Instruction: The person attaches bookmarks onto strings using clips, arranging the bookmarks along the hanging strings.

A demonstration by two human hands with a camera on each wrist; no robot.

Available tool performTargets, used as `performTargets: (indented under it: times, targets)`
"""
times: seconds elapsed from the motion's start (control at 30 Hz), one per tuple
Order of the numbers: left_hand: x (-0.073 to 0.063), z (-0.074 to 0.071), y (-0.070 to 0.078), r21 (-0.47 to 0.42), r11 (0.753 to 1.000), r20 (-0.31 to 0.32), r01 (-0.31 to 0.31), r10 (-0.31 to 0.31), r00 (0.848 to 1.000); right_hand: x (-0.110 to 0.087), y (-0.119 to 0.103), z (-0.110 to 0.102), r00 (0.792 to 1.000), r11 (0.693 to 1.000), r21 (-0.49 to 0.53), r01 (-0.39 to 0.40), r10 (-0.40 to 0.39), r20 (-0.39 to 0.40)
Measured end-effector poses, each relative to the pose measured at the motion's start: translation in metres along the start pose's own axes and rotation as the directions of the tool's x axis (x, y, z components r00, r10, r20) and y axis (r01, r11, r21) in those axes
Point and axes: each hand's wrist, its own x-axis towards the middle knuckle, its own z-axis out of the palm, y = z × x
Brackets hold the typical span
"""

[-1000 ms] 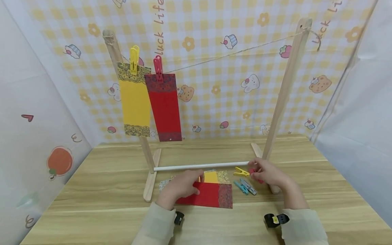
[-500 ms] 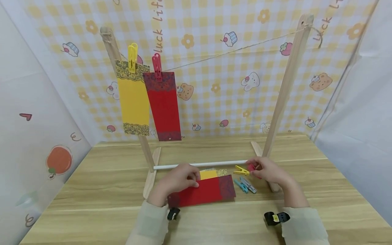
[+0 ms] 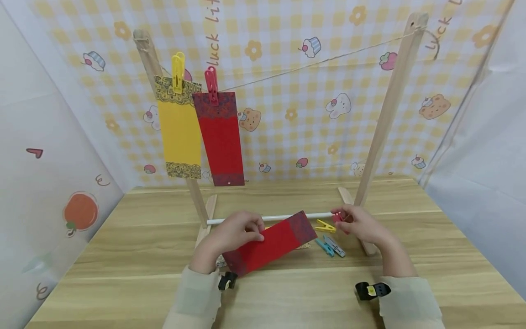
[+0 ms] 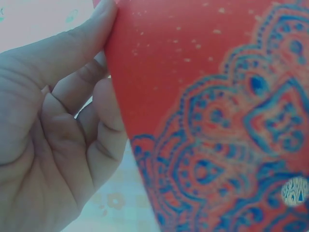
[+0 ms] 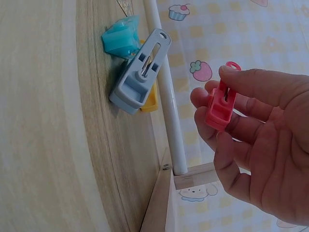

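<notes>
My left hand (image 3: 238, 230) pinches a red card (image 3: 273, 244) with patterned ends by its long edge; the card is tilted above the table. In the left wrist view the thumb lies on the red face of the card (image 4: 159, 58), and a small hole shows in its blue-patterned end. My right hand (image 3: 361, 224) holds a red clothespin (image 5: 223, 104) between thumb and fingers. Beside it on the table lie a yellow clothespin (image 3: 325, 226), a teal clothespin (image 3: 324, 247) and a grey clothespin (image 3: 334, 246). More cards lie mostly hidden under the held one.
A wooden stand with a left post (image 3: 149, 59), a right post (image 3: 390, 105) and a white crossbar (image 3: 283, 218) carries a sagging string (image 3: 312, 67). From it hang a yellow card (image 3: 181, 132) and a red card (image 3: 222, 146), each clipped by a clothespin. A patterned cloth (image 3: 287, 41) covers the back.
My left hand has picked up the red card from the pile, and its right end has swung upward. My right hand has lifted the red clothespin slightly off the table.
</notes>
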Motion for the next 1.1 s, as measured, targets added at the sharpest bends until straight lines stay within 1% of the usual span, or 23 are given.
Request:
performTargets:
  times: [0.17, 0.47, 0.73, 0.87, 0.93, 1.03, 1.1]
  targets:
    - [-0.002, -0.003, 0.004, 0.006, 1.0, -0.045, 0.001, -0.001, 0.999, 0.0, -0.004, -0.001, 0.999, 1.0, 0.01, 0.028, -0.028, -0.021]
    - [-0.005, -0.007, 0.006, 0.035, 0.998, -0.094, -0.043, 0.046, 0.995, -0.002, -0.015, -0.004, 0.995, 0.998, -0.008, 0.064, -0.064, -0.073]
    - [-0.009, -0.012, 0.01, 0.072, 0.996, -0.138, -0.061, 0.07, 0.988, -0.005, -0.031, -0.005, 0.99, 0.993, 0.007, 0.116, -0.115, -0.087]
    - [-0.011, -0.014, 0.012, 0.073, 0.995, -0.149, -0.067, 0.077, 0.986, -0.006, -0.039, -0.004, 0.989, 0.993, -0.01, 0.114, -0.115, -0.098]
    - [-0.012, -0.015, 0.013, 0.076, 0.994, -0.156, -0.074, 0.085, 0.984, -0.006, -0.044, -0.002, 0.987, 0.992, -0.035, 0.118, -0.121, -0.106]
    - [-0.013, -0.017, 0.013, 0.085, 0.993, -0.176, -0.086, 0.1, 0.979, -0.004, -0.049, 0.001, 0.983, 0.99, -0.058, 0.132, -0.138, -0.122]
    - [-0.014, -0.019, 0.013, 0.089, 0.992, -0.189, -0.094, 0.109, 0.976, -0.003, -0.053, 0.003, 0.976, 0.985, -0.075, 0.156, -0.166, -0.142]
